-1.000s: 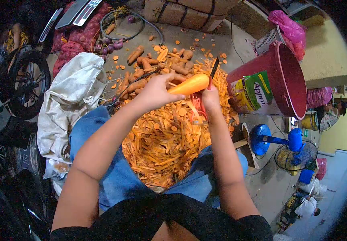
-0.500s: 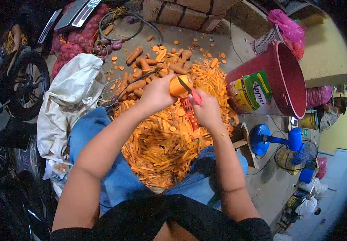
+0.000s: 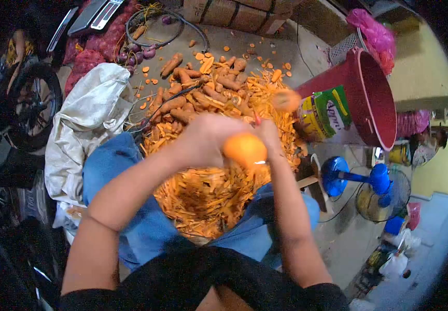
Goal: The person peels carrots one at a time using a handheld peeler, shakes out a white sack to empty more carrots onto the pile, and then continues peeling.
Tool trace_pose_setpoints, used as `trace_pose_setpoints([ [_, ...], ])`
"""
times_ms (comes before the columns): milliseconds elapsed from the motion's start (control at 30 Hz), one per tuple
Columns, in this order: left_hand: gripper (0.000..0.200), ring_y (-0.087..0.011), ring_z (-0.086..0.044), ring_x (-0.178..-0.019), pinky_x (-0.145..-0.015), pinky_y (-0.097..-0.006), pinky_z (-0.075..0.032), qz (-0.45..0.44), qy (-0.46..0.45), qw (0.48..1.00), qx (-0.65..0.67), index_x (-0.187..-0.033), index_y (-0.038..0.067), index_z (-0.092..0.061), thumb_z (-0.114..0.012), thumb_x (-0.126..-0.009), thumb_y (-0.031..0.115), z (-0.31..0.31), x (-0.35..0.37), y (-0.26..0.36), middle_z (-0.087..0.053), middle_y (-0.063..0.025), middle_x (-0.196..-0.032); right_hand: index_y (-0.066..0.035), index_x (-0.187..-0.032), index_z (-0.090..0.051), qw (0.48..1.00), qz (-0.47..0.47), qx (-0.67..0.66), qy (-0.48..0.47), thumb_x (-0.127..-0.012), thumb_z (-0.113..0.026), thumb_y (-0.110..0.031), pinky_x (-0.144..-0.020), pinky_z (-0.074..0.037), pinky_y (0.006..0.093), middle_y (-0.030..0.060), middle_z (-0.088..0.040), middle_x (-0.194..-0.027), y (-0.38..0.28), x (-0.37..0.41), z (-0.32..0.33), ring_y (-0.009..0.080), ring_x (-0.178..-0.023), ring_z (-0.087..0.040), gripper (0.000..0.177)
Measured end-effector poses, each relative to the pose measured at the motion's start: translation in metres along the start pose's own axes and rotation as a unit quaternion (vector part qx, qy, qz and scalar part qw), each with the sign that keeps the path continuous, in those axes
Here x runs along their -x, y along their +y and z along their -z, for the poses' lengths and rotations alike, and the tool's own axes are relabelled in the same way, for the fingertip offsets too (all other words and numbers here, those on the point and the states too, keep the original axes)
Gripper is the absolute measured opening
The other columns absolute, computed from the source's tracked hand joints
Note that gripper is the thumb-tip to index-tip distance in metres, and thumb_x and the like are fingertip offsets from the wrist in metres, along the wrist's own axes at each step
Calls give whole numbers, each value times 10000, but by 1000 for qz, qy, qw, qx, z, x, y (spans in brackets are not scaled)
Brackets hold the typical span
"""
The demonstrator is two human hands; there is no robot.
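My left hand [image 3: 211, 136], blurred by motion, is closed around a peeled carrot [image 3: 245, 149], whose bright orange end points toward me. Close beside it, my right hand [image 3: 269, 137] is wrapped round a red-handled knife [image 3: 257, 118]; only a bit of the red handle shows, and the blade is hidden. A blurred round carrot slice [image 3: 286, 101] appears in mid-air near the bucket. Beneath both hands lies a heap of orange carrot peelings [image 3: 195, 199] between my knees. Several unpeeled carrots [image 3: 172, 104] lie at the heap's far side.
A dark red bucket [image 3: 351, 98] lies tilted at right, with a blue fan [image 3: 372, 181] behind it. White sacking [image 3: 86, 124] is at left. Farther back are net bags of onions [image 3: 92, 62], a scale [image 3: 97, 15], a hose [image 3: 182, 23] and a cardboard box [image 3: 237, 15].
The carrot has swung down and toward me, its cut end now facing me. A round slice has come away to the right. The knife's blade and slotted red part no longer show.
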State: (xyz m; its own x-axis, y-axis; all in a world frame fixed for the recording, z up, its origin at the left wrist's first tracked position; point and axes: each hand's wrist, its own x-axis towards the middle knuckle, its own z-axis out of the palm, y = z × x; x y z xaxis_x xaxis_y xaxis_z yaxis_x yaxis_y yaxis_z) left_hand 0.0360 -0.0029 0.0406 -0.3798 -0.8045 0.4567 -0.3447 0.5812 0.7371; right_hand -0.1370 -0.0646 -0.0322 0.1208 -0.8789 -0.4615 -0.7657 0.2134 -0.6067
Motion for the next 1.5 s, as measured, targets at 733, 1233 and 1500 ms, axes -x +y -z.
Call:
trace_pose_setpoints([
  [733, 592, -347, -447, -872, -706, -390, -401, 212, -86, 968, -100, -1039, 11, -292, -627, -564, 127, -18, 20, -40, -333, -177, -1027, -52, -769, -477, 887, 56, -367, -273, -774, -472, -201, -505, -368, 188, -7, -485, -646, -27, 32, 32, 65, -558, -447, 149],
  [1233, 322, -234, -476, -858, -745, -298, -378, 364, 141, 911, -133, -926, 54, -469, -570, -649, 182, 8, 34, -110, -479, -126, -888, -87, -1165, -261, 710, 208, -640, 205, -807, -374, -282, -910, -228, 455, 177, -274, -1204, 54, 15, 181, 331, -1079, -309, 423],
  [1500, 547, -205, -478, -766, -589, -347, -406, 723, 186, 564, 353, -1155, 32, -263, -447, -767, 370, -68, 114, -260, -440, -132, -957, -113, -776, -471, 733, 135, -661, 92, -771, -468, -260, -495, -459, 397, 1, -463, -667, 9, 9, 132, 165, -586, -506, 147],
])
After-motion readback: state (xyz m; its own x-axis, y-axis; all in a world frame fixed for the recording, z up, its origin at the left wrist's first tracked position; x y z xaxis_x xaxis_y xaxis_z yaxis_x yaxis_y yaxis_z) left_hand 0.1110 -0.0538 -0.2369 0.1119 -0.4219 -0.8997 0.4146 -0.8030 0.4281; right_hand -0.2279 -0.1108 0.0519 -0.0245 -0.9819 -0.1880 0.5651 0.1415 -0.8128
